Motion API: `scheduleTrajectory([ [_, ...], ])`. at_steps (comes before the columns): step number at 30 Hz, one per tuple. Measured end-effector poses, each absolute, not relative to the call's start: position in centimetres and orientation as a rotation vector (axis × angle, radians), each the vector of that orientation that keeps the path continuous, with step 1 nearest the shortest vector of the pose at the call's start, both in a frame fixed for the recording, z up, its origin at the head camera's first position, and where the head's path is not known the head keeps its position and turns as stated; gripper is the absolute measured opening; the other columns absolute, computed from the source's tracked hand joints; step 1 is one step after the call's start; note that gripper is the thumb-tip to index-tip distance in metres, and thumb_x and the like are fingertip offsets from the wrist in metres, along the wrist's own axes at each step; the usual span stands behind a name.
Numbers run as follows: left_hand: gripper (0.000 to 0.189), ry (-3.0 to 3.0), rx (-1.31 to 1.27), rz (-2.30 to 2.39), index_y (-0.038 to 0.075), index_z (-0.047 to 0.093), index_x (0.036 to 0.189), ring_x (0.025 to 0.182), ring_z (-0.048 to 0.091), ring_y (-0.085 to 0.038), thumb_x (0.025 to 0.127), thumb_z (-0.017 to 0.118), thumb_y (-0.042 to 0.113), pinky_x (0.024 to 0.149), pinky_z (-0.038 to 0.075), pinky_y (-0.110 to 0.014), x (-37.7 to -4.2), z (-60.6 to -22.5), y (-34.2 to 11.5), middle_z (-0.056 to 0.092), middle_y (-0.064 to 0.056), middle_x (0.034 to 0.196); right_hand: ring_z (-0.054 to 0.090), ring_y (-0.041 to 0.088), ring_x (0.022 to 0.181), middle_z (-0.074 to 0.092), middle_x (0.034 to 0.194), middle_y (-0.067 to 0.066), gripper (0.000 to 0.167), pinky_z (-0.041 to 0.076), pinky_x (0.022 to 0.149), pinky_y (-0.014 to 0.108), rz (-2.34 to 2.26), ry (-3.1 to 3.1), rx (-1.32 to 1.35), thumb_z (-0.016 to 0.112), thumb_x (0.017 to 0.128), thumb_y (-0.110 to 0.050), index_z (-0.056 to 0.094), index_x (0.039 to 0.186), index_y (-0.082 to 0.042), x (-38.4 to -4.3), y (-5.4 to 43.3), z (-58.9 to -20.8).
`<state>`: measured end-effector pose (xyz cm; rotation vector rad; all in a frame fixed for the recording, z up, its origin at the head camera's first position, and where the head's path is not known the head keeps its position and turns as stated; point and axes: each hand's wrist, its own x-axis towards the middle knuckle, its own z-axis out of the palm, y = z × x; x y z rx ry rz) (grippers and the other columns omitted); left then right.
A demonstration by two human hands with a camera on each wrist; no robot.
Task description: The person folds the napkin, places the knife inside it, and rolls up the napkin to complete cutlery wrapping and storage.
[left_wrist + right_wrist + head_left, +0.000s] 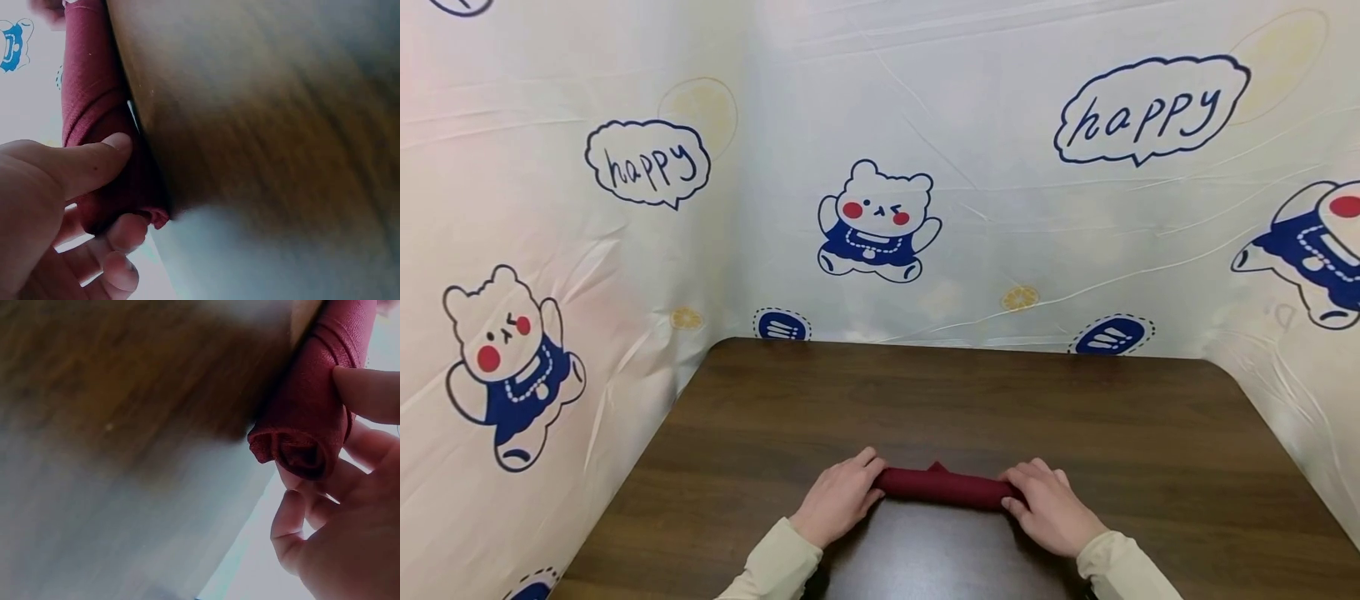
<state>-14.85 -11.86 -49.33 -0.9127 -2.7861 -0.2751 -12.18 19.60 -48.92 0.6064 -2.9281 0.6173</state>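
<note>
A dark red cloth rolled into a tube lies crosswise on the brown wooden table, a small pointed corner sticking up behind its middle. At its left end my left hand grips the roll, thumb on the near side and fingers round the far side. My right hand holds the other end in the same way. The left wrist view shows the thumb pressed on the cloth with fingers curled beneath the end. In the right wrist view the spiral layers show at the open end of the cloth roll.
The wooden table has rounded far corners. Behind it and along both sides hangs a pale curtain printed with bears, lemon slices and the word "happy". Light sleeves cover both forearms.
</note>
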Motion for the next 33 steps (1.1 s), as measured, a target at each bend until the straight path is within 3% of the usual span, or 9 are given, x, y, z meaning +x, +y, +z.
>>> scheduleTrajectory([
  [9,0.018,-2.867,-0.931,-0.305,0.016,0.069,0.103,0.063,0.055,-0.006,0.087,0.071,0.025,0.054,0.045,-0.022,-14.8,-49.2,-11.9,0.054,0.005,0.086,0.044,0.008,0.090,0.048,0.093,-0.012,0.017,0.031,0.071,0.026,0.524,-2.946,0.569,0.072,0.084,-0.022,0.073,0.101,-0.019,-12.0,19.7,-49.5],
  [17,0.027,-2.917,-0.930,-0.335,0.008,0.066,0.117,0.062,0.051,-0.007,0.094,0.063,0.020,0.056,0.045,-0.022,-15.0,-49.2,-11.9,0.055,0.000,0.092,0.049,0.002,0.084,0.055,0.089,-0.017,0.022,0.038,0.073,0.027,0.479,-2.822,0.585,0.077,0.081,-0.024,0.063,0.098,-0.026,-11.9,20.1,-49.7],
  [23,0.037,-2.954,-0.915,-0.376,0.000,0.060,0.127,0.063,0.051,-0.007,0.096,0.059,0.019,0.060,0.047,-0.022,-15.1,-49.1,-11.8,0.057,-0.005,0.099,0.055,0.006,0.085,0.061,0.092,-0.012,0.031,0.040,0.074,0.031,0.390,-2.730,0.679,0.083,0.072,-0.027,0.066,0.097,-0.022,-11.7,20.3,-49.8],
  [28,0.038,-2.958,-0.905,-0.399,-0.001,0.059,0.129,0.065,0.050,-0.006,0.097,0.058,0.020,0.062,0.048,-0.023,-15.3,-49.2,-11.7,0.058,-0.005,0.101,0.057,0.010,0.087,0.062,0.093,-0.009,0.039,0.042,0.074,0.033,0.342,-2.648,0.721,0.087,0.064,-0.020,0.066,0.096,-0.020,-11.8,20.4,-50.1],
  [33,0.037,-2.956,-0.880,-0.461,0.004,0.059,0.130,0.066,0.050,-0.004,0.097,0.058,0.020,0.063,0.048,-0.022,-15.4,-49.4,-11.7,0.059,-0.003,0.101,0.057,0.009,0.087,0.062,0.091,-0.010,0.035,0.043,0.074,0.032,0.327,-2.639,0.701,0.086,0.066,-0.017,0.065,0.094,-0.020,-12.0,20.3,-50.2],
])
